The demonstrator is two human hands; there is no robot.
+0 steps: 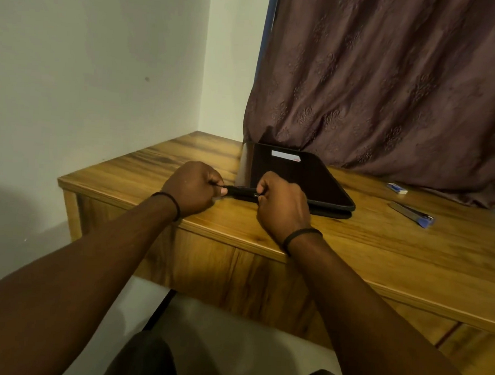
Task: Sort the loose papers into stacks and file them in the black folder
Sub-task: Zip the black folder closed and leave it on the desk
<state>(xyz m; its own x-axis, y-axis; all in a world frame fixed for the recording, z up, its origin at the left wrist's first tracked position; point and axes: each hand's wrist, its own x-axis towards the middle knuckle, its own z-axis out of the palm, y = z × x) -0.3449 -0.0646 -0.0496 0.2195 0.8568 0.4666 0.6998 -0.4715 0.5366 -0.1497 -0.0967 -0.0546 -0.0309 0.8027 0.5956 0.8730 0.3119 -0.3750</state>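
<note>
The black folder (296, 176) lies flat and closed on the wooden table (367, 252), with a white label near its far edge. My left hand (192, 188) pinches the folder's near left corner at the edge strip. My right hand (281, 202) grips the same front edge a little to the right, fingers closed on a small metal zip pull. Both wrists wear thin black bands. No loose papers are in view.
A blue and grey stapler (411, 214) lies on the table to the right of the folder. A small blue and white box (397, 187) sits behind it. A brown patterned curtain (392, 80) hangs down onto the table's back edge. A white wall stands at the left.
</note>
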